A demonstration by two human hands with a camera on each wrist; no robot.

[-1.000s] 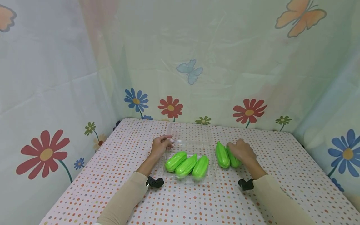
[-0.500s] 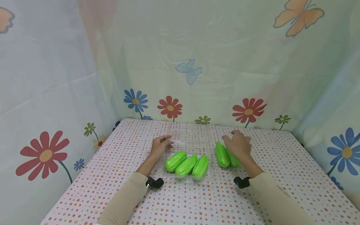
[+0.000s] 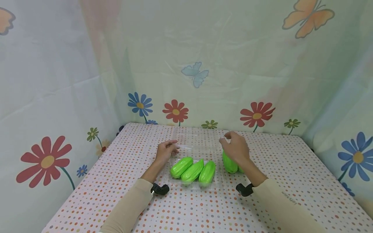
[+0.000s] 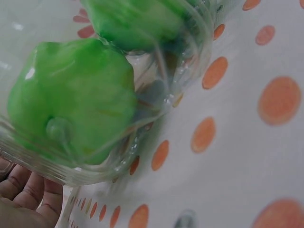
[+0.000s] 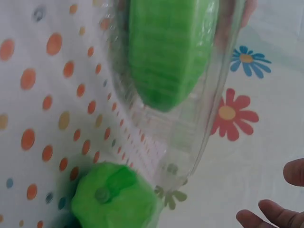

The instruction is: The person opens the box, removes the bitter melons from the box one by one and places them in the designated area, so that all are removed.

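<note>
In the clear container (image 3: 220,175), three green fruits (image 3: 192,172) lie side by side, apparently to share its width; two loose fruits (image 3: 229,163) lie just right of it. The left hand (image 3: 164,152), fingers relaxed, rests at its left side, seemingly steadying it; the right hand (image 3: 237,149), empty, fingers parted, hangs near its right edge. Its lid (image 3: 196,138) lies behind, folded back for access.

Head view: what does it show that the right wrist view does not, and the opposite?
Only the head view shows the blue butterfly, the orange butterfly on the right and all three green vegetables inside the clear container.
Only the right wrist view shows the small round nub on the end of a loose vegetable.
Both show the right grip, that loose vegetable, the container, the dotted tablecloth and a red flower.
</note>
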